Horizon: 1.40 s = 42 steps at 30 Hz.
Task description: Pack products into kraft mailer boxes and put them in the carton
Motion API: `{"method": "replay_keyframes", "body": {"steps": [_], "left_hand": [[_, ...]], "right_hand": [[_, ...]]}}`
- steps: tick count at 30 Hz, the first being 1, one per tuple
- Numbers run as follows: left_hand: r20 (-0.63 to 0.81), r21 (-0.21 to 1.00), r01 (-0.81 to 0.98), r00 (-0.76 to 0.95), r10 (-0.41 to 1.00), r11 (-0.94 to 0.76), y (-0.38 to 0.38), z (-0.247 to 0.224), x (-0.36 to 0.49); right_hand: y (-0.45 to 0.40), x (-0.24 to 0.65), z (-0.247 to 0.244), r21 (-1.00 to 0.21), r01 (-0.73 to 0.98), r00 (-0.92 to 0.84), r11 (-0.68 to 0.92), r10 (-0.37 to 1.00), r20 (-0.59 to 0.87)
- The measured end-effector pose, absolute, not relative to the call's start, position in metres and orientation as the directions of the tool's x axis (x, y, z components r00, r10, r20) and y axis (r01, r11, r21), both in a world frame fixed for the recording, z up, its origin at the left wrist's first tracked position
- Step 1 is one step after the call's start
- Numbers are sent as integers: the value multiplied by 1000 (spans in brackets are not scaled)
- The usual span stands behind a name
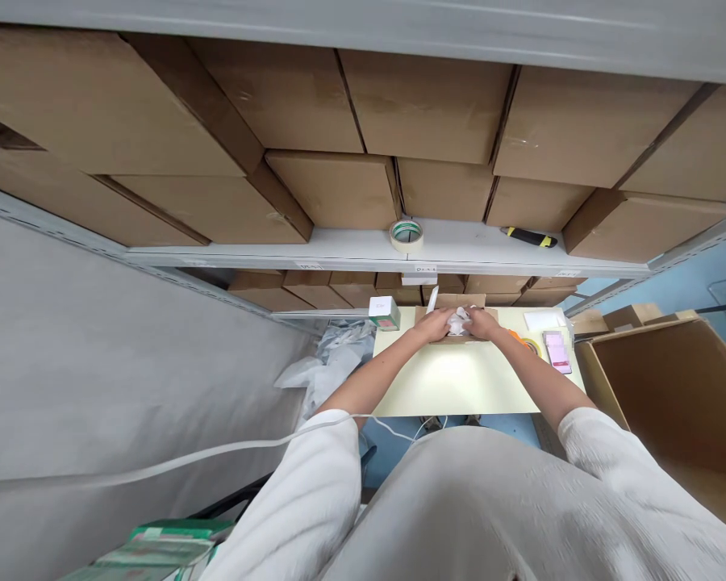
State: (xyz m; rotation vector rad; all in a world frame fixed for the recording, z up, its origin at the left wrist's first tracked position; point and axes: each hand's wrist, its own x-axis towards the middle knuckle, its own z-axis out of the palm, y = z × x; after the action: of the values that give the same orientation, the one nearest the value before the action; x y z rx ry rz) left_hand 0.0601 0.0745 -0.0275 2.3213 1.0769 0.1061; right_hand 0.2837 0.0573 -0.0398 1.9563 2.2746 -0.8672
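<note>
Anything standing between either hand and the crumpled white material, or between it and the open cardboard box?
Nothing visible. The left hand and right hand are both at the material, right over the cardboard box. The white-and-green box sits off to the left, clear of both.

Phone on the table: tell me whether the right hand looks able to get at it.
Probably yes: the phone lies uncovered just past the yellow tape roll, though the right hand is busy at the crumpled white material.
</note>
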Motion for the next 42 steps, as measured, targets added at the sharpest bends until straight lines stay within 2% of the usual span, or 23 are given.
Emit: {"method": "replay_keyframes", "body": {"steps": [5, 10, 14, 17, 20, 22, 28, 31, 34, 36, 39, 42], "left_hand": [[-108, 502, 701, 632, 767, -507, 74, -11, 56], [-21, 431, 813, 443, 897, -391, 74, -3, 49], [-48, 402, 864, 349, 936, -302, 76, -10, 46], [-153, 416, 841, 439, 885, -345, 75, -20, 46], [-276, 448, 781, 584, 764, -435, 71, -31, 48], [-293, 465, 753, 627, 722, -465, 69, -36, 49], [-134, 484, 732, 604, 786, -480, 67, -37, 44], [-115, 411, 793, 535, 837, -450, 65, -31, 39], [-137, 348, 867, 422, 896, -355, 62, -27, 35], [-189, 356, 883, 389, 902, -306, 60, -26, 33], [-275, 395, 869, 421, 864, -297, 59, -29, 34], [-297, 447, 827, 498, 815, -342, 60, -34, 39]], "right_hand": [[62, 284, -30, -360, 932, -186, 38, 903, -387], [61, 286, -23, -380, 924, -178, 35, 920, -348], [56, 288, -27, -392, 919, -155, 37, 949, -273], [53, 289, -35, -413, 909, -177, 58, 950, -256], [50, 289, -44, -454, 884, -267, 110, 916, -298], [49, 290, -48, -468, 876, -288, 117, 906, -311], [49, 289, -43, -485, 873, -189, 60, 957, -222], [49, 283, -42, -559, 827, -265, 63, 920, -287], [47, 277, -44, -602, 797, -305, 47, 892, -333], [46, 275, -45, -592, 805, -278, 46, 910, -307], [46, 275, -44, -551, 833, -231, 50, 937, -263], [46, 277, -40, -505, 863, -173, 26, 954, -246]]}}
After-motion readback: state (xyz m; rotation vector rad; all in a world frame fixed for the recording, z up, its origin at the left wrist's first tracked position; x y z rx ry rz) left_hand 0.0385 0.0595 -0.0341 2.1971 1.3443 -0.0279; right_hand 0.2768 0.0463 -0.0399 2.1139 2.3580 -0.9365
